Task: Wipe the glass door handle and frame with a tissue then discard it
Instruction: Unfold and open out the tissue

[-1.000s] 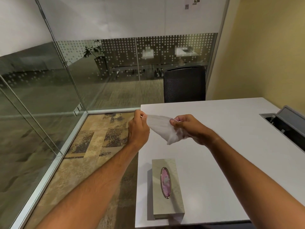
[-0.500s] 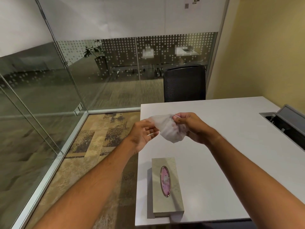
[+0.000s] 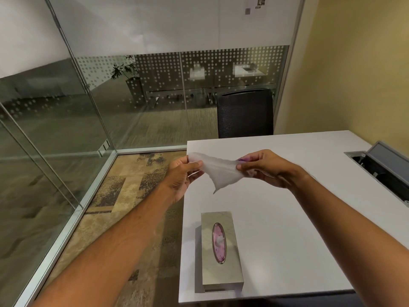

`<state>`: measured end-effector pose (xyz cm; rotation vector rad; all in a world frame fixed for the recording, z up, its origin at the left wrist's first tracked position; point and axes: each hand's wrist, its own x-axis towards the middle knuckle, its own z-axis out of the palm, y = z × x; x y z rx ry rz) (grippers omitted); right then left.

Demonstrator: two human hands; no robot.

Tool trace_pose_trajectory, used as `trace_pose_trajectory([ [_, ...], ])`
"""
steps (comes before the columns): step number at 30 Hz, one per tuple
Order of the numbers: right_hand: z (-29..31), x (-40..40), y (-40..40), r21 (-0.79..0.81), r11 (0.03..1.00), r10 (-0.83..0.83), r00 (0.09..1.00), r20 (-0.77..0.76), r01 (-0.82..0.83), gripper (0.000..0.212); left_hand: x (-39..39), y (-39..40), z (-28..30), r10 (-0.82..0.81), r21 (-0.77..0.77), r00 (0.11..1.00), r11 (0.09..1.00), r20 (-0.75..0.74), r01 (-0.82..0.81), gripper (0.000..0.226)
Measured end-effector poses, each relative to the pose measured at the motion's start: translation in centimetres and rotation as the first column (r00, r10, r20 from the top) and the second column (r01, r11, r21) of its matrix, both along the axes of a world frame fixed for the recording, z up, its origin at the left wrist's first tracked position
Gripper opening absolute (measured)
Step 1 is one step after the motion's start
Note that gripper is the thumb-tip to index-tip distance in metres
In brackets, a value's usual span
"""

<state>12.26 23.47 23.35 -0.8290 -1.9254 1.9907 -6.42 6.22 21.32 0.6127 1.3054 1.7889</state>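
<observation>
Above the desk's (image 3: 287,218) far left corner, the tissue (image 3: 219,171) is pinched at either end by the fingers of the left hand (image 3: 181,176) and right hand (image 3: 263,168), apparently being spread flat for wiping, beyond the tissue box (image 3: 219,251).

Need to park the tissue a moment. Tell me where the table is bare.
Bare white table lies between the tissue box and the open cable hatch, and beyond both hands toward the black chair. It is crowded only where the left hand and right hand stretch the tissue.
</observation>
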Motion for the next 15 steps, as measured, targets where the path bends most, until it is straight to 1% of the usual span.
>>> trace_pose_trajectory([
  [2, -0.08, 0.1, 0.05, 0.002, 0.999, -0.034, 0.999, -0.009, 0.034, 0.01, 0.09, -0.05, 0.07, -0.002, 0.01, 1.0, 1.0, -0.004, 0.002, 0.015],
  [4, -0.04, 0.24, 0.0, -0.005, 0.999, -0.035, 0.999, -0.024, 0.035, 0.013, 0.14, -0.1, 0.02, 0.006, 0.008, 1.0, 1.0, -0.025, -0.006, 0.01],
  [6, 0.1, 0.41, -0.06, -0.019, 0.999, -0.032, 0.998, -0.048, 0.031, 0.011, 0.14, -0.11, -0.07, 0.021, 0.004, 0.999, 1.0, -0.047, -0.021, 0.008],
  [8, 0.25, 0.53, -0.07, -0.012, 0.999, -0.043, 0.997, -0.062, 0.042, 0.006, 0.12, -0.13, -0.09, 0.047, -0.001, 0.996, 0.999, -0.073, -0.047, 0.01],
  [11, 0.33, 0.67, 0.1, 0.017, 0.997, -0.078, 0.993, -0.084, 0.08, 0.007, 0.08, -0.04, -0.14, 0.096, -0.031, 0.984, 0.994, -0.149, -0.102, 0.014],
  [13, 0.21, 0.67, 0.23, -0.011, 0.994, -0.113, 0.987, -0.112, 0.113, 0.01, 0.09, 0.04, -0.14, 0.107, -0.058, 0.976, 0.991, -0.191, -0.12, 0.015],
  [15, 0.02, 0.64, 0.27, -0.037, 0.987, -0.159, 0.982, -0.105, 0.155, 0.01, 0.07, 0.07, -0.14, 0.126, -0.075, 0.967, 0.986, -0.221, -0.146, 0.016],
])
